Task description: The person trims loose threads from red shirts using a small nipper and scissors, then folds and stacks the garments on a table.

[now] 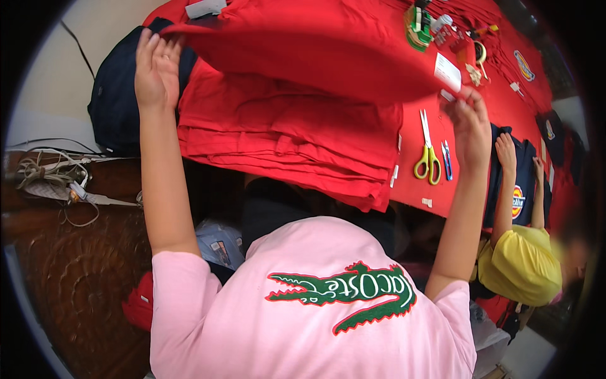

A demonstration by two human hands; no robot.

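A folded red garment [303, 57] is stretched between my hands over a stack of similar red garments [290, 136], its near edge smeared by motion. My left hand [158, 69] is at its left corner, fingers long and partly behind the cloth, which they appear to grip. My right hand [468, 120] pinches the right corner, beside a white paper label [447, 72]. Below that hand, yellow-handled scissors [427, 151] and small blue thread snips [447, 160] lie on the red-covered table [410, 189].
Dark navy fabric [117, 95] lies left of the stack, above tangled cables [57, 174]. At the back right are a green-and-black object [418, 28] and a tape roll [481, 52]. On the right, a co-worker in yellow [524, 262] handles a navy shirt [521, 164].
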